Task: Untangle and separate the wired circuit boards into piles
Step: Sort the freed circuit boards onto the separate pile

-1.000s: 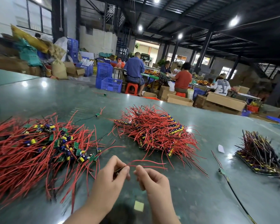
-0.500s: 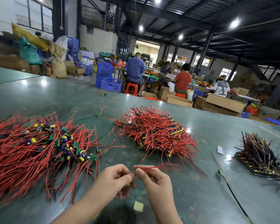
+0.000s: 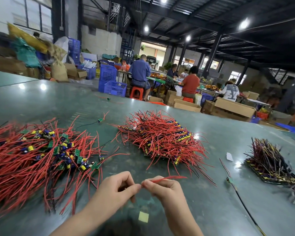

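A: Wired circuit board, one unit, sits at the hands, low centre of the green table. Left hand curls round it; the board itself is hidden in the fist. Right hand pinches its red wire between thumb and forefinger, the wire trailing toward 3 o'clock.

B: Sources and piles?

A: Tangled heap at 9 o'clock, loose boards and red leads. Neater red stack at 12 o'clock. Darker-wired stack at 3 o'clock.

B: Advice for the step?

A: My read: draw the wire straight along its length, keep the left grip steady on the board, no jerking at the solder joint. Then lay it flat on the stack whose wires it matches, likely 12 o'clock, wires aligned.

B: Room?

A: Bare table between hands and red stack. Stray black-wired board at 3 o'clock, near the right hand; yellow scrap at 6 o'clock. Heap's strands reach close on the left, so lift before crossing.
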`<state>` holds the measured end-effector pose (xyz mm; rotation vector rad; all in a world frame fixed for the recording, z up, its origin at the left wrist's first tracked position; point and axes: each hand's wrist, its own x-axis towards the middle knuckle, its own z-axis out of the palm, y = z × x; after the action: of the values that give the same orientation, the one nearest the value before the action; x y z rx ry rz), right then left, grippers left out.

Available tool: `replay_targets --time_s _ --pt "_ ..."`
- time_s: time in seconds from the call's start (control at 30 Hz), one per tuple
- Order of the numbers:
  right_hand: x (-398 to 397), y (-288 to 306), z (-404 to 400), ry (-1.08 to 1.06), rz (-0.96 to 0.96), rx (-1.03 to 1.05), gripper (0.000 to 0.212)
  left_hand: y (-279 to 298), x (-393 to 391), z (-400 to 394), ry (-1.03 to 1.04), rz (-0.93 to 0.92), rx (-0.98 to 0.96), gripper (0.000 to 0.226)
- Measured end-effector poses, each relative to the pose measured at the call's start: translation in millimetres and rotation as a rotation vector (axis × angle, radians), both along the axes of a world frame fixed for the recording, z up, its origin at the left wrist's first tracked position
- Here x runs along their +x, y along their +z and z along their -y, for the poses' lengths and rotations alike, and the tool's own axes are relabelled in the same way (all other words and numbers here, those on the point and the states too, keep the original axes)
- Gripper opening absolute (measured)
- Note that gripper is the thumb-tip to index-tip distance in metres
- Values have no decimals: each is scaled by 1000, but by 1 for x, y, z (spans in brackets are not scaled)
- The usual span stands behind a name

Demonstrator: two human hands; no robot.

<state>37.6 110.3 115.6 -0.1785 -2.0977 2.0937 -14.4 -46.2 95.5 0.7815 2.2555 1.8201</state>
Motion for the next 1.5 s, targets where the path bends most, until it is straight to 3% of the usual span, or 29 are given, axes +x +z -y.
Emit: replay_targets --time_s 0.17,0.33,0.43,0.57,0.87,1.07,1.23,1.4,1.5 --pt "-2 -3 5 -128 -87 93 18 0 -2 4 25 -53 -101 20" --pt "-3 -4 5 -72 -104 169 24 3 -1 4 -17 -187 -183 17" --pt "1 -1 2 34 -66 114 9 7 -6 9 -72 -197 -177 17" --pt "0 -2 4 31 -105 49 8 7 -7 12 -63 -234 -211 18" --pt "-1 -3 11 -4 -199 180 26 9 -1 11 -26 -290 -197 13" --pt "1 -1 6 73 -191 187 10 8 6 7 39 -358 -315 12" --pt "-5 -9 4 -152 -129 114 18 8 1 11 75 -308 -335 14" --pt "-7 -11 3 -155 -136 182 20 9 -1 12 101 -316 -422 18" --pt "-9 -10 -3 -230 -110 30 21 12 -4 15 122 -300 -423 16"
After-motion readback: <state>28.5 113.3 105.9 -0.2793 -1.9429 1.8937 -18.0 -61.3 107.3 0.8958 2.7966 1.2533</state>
